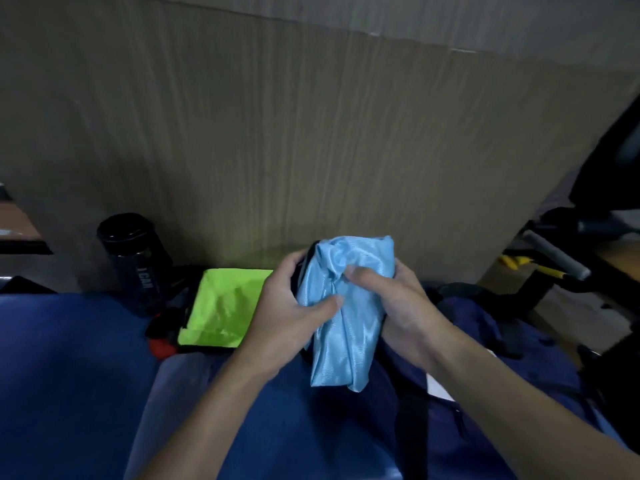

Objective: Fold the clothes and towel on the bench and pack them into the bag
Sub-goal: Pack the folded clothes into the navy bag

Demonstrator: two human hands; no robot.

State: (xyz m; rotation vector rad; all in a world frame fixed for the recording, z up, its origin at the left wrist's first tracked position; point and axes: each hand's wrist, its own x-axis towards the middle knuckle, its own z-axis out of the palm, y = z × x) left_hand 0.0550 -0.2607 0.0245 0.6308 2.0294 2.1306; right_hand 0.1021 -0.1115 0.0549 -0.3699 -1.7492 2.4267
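- Cardboard sheet (pixel 311 133) fills the background with a blue tabletop (pixel 69 375) below. Dead centre, both hands grip a light blue bundle (pixel 346 334). The left hand (pixel 294 306) wraps its left side, thumb on top, and the right hand (pixel 394 306) clutches the right side.
- The bundle's long axis runs from the person outward, far end a bit higher.
- The navy bag (pixel 491 341) lies just below and right of it, so the right hand is nearer. Likely a short move down and right, though the opening is hard to make out.
- Off to the left there's a folded green cloth (pixel 225 306), then a black bottle (pixel 138 265).
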